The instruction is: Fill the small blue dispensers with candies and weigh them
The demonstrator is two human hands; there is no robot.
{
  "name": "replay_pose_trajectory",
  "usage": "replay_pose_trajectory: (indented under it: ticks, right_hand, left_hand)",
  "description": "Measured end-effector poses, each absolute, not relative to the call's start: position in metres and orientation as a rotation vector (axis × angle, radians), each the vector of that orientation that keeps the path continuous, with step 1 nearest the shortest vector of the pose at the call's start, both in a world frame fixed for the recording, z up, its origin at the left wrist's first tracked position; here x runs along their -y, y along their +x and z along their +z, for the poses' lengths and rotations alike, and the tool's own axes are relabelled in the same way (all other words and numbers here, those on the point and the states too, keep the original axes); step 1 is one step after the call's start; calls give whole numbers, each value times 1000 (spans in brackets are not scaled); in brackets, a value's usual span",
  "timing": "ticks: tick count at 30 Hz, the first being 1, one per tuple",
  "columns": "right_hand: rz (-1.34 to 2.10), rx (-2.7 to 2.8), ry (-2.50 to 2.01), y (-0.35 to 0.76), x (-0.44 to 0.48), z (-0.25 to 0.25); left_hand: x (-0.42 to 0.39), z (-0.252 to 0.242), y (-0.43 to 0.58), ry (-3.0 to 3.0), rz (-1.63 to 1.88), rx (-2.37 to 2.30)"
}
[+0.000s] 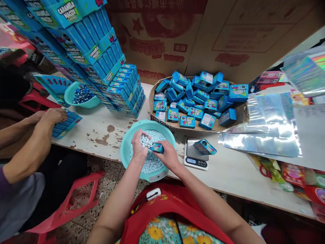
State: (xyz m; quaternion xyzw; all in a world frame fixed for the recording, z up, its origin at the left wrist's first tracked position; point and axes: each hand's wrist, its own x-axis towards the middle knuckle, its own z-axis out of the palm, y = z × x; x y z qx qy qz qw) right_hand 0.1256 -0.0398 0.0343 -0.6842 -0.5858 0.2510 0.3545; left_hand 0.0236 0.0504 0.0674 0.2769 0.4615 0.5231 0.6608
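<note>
A teal bowl [127,142] full of small pale blue candies [152,162] rests at the table's near edge. My left hand [139,144] is cupped over the bowl, closed round a heap of candies. My right hand [169,156] grips a small blue candy box [156,147] right beside the left hand's fingertips. Another small blue box [204,147] lies on a digital scale [195,157] just right of the bowl.
A cardboard tray [241,113] piled with several blue boxes stands behind the scale. Stacked blue display cartons [101,57] rise at the back left. A second teal bowl [69,95] holds dark blue pieces. Another person's hands [50,117] rest on a blue carton at left. Shiny foil bags [264,132] lie at right.
</note>
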Motion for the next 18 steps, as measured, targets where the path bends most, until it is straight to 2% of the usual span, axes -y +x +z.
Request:
replay_pose_trajectory:
  ticks: [18]
  right_hand:
    - [716,1455,-1788,127,32,53]
  left_hand:
    - [-53,72,26,727,1215,-1034]
